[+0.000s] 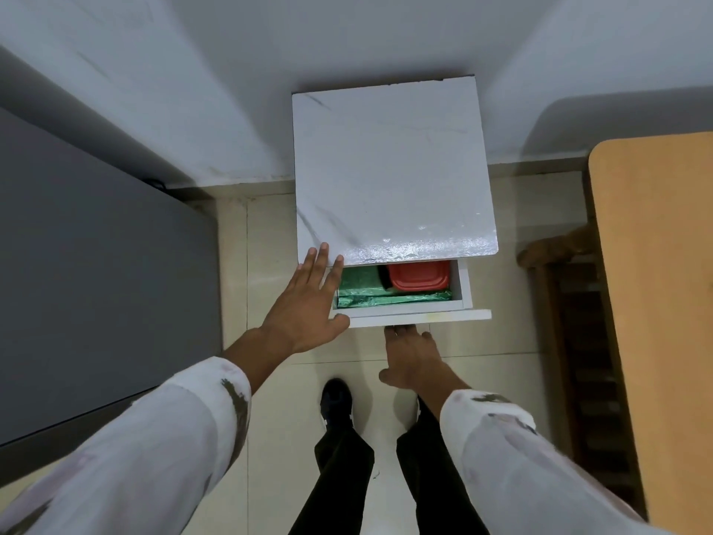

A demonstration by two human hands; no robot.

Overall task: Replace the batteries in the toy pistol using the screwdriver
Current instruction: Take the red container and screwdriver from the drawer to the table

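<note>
A small white cabinet (pixel 389 175) stands against the wall with its top drawer (pixel 420 316) partly pulled out. Inside the drawer lie green foil packets (pixel 366 293) and a red lidded box (pixel 418 278). My left hand (pixel 308 303) hovers flat with straight fingers over the drawer's left corner, its fingertips at the cabinet top's front edge. My right hand (pixel 414 359) reaches under the drawer front, where its fingertips are hidden. No toy pistol, screwdriver or batteries are in view.
A grey cupboard (pixel 96 272) fills the left side. A wooden table (pixel 656 303) with a wooden chair (pixel 567 303) under it stands at the right. I stand on the tiled floor (pixel 270 399); my dark shoe (pixel 335 399) and trouser legs show below.
</note>
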